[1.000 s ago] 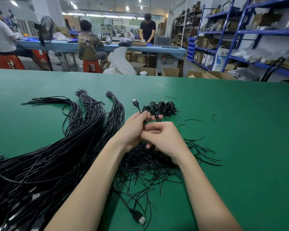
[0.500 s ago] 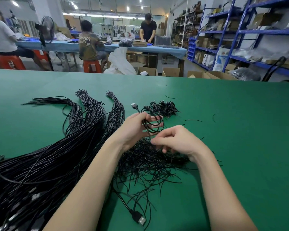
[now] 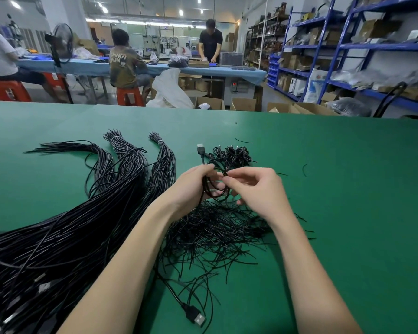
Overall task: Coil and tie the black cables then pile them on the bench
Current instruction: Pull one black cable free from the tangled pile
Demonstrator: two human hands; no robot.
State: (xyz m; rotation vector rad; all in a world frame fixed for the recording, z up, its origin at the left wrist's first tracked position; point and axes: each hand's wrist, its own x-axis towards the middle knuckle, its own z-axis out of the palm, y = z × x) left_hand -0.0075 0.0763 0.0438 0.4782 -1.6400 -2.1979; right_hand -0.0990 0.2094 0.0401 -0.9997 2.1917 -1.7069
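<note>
A green worktop point(image 3: 323, 189) carries long bundles of black cables point(image 3: 70, 225) fanned across its left side. A loose heap of short black ties point(image 3: 215, 235) lies in the middle, and beyond it a small pile, probably coiled cables point(image 3: 234, 154). A USB plug point(image 3: 198, 318) lies at the near edge.

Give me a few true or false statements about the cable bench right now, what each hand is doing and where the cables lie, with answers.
1. The left hand grips a coiled black cable. True.
2. The right hand rests flat on the green bench. False: it is raised, fingers pinching at the coil.
3. The long uncoiled cables lie left of the hands. True.
4. The pile of finished coils sits nearest the camera. False: it lies beyond the hands.
5. A USB plug lies between the forearms. True.
</note>
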